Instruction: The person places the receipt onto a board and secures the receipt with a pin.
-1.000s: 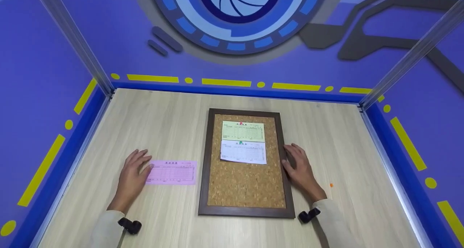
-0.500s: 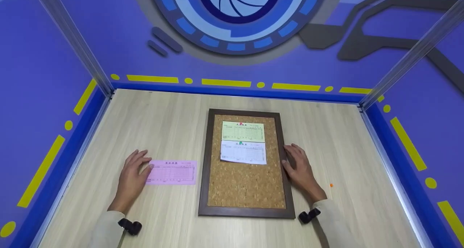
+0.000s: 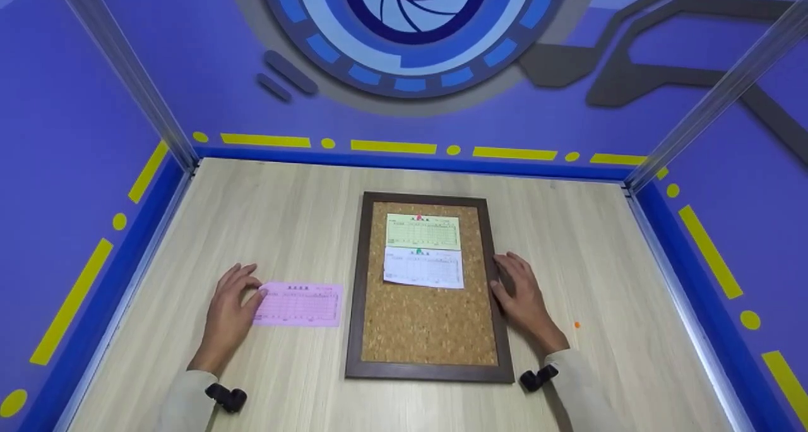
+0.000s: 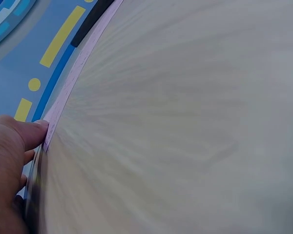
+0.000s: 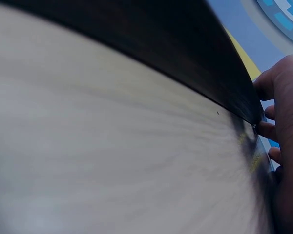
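Observation:
A dark-framed cork board (image 3: 429, 328) lies flat in the middle of the table. Pinned near its top by a red push pin (image 3: 419, 217) is a pale green form slip (image 3: 423, 232); just below, a green push pin (image 3: 419, 251) holds a white slip (image 3: 423, 269). To the board's left lies a pink form slip (image 3: 298, 304). My left hand (image 3: 228, 312) rests at that slip's left edge, thumb tip on its corner, fingers relaxed. My right hand (image 3: 522, 293) touches the board's right frame edge with loosely bent fingers, thumb against the frame in the right wrist view.
A small orange object (image 3: 577, 324) lies on the wood-grain table (image 3: 284, 217), right of my right hand. Blue-purple printed walls (image 3: 404, 122) with metal corner posts (image 3: 726, 91) enclose the back and sides. A black wrist camera (image 3: 226, 396) sits on each sleeve.

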The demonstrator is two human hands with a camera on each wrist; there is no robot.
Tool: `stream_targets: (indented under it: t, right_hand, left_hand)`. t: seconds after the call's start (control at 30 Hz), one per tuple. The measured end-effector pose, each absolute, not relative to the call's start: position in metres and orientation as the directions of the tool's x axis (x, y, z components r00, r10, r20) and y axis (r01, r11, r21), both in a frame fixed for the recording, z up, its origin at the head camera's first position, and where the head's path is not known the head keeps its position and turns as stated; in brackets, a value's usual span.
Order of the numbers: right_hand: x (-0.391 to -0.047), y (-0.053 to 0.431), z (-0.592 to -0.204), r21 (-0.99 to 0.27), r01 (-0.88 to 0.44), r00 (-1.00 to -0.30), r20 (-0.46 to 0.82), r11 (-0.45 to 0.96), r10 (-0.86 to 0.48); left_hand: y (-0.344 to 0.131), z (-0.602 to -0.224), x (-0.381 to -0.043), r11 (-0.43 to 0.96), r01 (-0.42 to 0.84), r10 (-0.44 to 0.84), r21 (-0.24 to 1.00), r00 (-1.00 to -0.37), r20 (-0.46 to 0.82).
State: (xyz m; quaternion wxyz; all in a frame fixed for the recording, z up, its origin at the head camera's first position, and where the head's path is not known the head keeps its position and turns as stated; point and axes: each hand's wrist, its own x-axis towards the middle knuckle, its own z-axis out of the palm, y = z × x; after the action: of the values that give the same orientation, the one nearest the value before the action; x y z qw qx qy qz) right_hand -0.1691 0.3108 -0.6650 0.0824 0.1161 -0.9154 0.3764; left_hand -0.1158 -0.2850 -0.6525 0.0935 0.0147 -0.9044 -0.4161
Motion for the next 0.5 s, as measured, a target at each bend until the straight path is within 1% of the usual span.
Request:
stream_targets:
  t: [0.17,0.5]
  right_hand:
    - [-0.1684,0.3118,-0.6653,-0.674,-0.271,-0.961,0.232,0.687,-0.151]
    - [-0.1700,0.3118,-0.6673,-0.672,-0.340,-0.937,0.304,0.658,-0.173]
  left_hand:
    - [-0.2847,-0.6539,-0.1159,0.649,0.042,-0.107,0.760,-0.983,0.146]
    - [-0.2837,-0.6518,-0.1180,0.646,0.077,-0.103,0.759,-0.977,0.186]
